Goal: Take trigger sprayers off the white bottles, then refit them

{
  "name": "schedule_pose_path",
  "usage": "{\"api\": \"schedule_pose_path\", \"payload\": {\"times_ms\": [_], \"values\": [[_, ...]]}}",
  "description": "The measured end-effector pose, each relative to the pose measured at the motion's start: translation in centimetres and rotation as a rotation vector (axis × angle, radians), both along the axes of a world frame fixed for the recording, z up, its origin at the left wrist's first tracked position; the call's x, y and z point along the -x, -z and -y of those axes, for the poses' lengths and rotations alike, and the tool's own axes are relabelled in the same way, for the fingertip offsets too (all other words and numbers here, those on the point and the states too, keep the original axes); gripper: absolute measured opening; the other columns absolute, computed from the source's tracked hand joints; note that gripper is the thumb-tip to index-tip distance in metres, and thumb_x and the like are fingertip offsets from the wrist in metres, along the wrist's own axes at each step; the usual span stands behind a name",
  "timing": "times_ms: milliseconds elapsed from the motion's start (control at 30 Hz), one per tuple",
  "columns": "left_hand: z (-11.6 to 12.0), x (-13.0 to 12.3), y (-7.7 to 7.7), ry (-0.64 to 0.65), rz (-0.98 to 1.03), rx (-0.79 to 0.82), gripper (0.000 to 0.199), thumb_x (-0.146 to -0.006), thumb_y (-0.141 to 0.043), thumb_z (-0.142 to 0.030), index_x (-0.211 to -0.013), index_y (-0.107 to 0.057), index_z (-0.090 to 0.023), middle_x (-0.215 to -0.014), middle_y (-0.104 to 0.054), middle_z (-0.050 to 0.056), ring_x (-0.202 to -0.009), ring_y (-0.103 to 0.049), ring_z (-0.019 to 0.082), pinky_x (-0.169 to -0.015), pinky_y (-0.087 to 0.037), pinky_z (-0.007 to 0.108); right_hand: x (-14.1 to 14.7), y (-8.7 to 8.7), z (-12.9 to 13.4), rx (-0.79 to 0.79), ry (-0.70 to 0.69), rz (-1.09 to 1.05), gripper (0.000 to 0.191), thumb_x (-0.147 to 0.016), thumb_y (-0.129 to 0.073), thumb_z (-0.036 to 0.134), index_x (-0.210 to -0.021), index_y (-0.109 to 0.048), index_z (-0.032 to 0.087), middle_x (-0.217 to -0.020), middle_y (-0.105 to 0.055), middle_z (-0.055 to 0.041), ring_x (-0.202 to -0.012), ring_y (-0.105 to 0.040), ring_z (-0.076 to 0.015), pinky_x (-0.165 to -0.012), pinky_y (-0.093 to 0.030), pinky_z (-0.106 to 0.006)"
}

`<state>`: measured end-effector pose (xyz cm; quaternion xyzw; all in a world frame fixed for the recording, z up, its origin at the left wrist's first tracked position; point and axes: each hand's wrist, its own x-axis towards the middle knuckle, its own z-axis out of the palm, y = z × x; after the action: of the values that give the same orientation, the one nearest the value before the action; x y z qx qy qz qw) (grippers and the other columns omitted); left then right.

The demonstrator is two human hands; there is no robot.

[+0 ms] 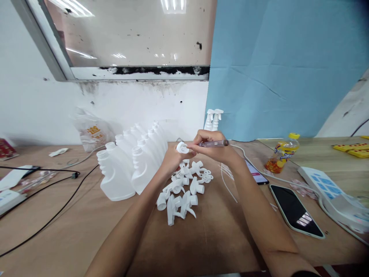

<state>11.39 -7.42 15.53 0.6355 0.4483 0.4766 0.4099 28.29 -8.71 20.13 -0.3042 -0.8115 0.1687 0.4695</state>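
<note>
My left hand (pixel 173 156) is closed around a white plastic spray head (pixel 182 148), its opening turned towards me. My right hand (pixel 215 144) grips a slim tool with a brownish see-through handle (pixel 213 143); its front end lies by the spray head, and its tip is hidden by my fingers. Both hands are close together above a loose pile of white trigger spray heads (pixel 175 186) on the table. Small white rings (pixel 206 176) lie at the pile's right side. Rows of white empty-looking bottles (pixel 117 179) stand left of my hands.
Two white spray bottles (pixel 212 120) stand at the back against the blue sheet (pixel 276 69). On the right are a black-screened phone (pixel 296 211), another phone (pixel 256 173), a yellow-capped bottle (pixel 282 154) and a white power strip (pixel 331 194). Black cables (pixel 57 213) cross the left side.
</note>
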Motion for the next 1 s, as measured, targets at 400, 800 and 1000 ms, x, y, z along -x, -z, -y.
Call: {"api": "schedule_pose_path", "payload": {"times_ms": [400, 800, 1000], "values": [[0.5, 0.4, -1.1, -0.080, -0.338, -0.241, 0.019, -0.062, -0.071, -0.026, -0.074, -0.059, -0.018, -0.070, -0.060, -0.002, -0.066, -0.052, 0.016, -0.056, -0.035, 0.024, 0.0, 0.3, -0.9, 0.247, -0.111, -0.129, 0.029, -0.078, -0.061, 0.018, -0.058, -0.040, 0.020, -0.052, -0.056, 0.0036, -0.046, -0.050, -0.0089, -0.044, -0.033, -0.021], [0.1, 0.8, -0.7, 0.127, 0.092, 0.063, 0.028, -0.058, -0.073, -0.033, -0.075, -0.055, -0.018, -0.055, -0.042, -0.006, -0.041, -0.029, 0.005, -0.039, -0.018, 0.021, 2.7, 1.6, -2.1, 0.414, -0.139, -0.547, 0.032, -0.073, -0.060, 0.024, -0.058, -0.033, 0.023, -0.040, -0.053, 0.0059, -0.030, -0.046, -0.0080, -0.032, -0.025, -0.017], [0.0, 0.8, -0.7, 0.176, 0.103, 0.085, 0.027, -0.059, -0.071, -0.034, -0.075, -0.057, -0.018, -0.055, -0.044, -0.006, -0.041, -0.028, 0.005, -0.038, -0.017, 0.021, 3.9, 3.0, -2.8, 0.256, -0.026, -0.664, 0.033, -0.076, -0.056, 0.024, -0.057, -0.030, 0.024, -0.039, -0.046, 0.0082, -0.028, -0.038, -0.0065, -0.031, -0.026, -0.018]]}}
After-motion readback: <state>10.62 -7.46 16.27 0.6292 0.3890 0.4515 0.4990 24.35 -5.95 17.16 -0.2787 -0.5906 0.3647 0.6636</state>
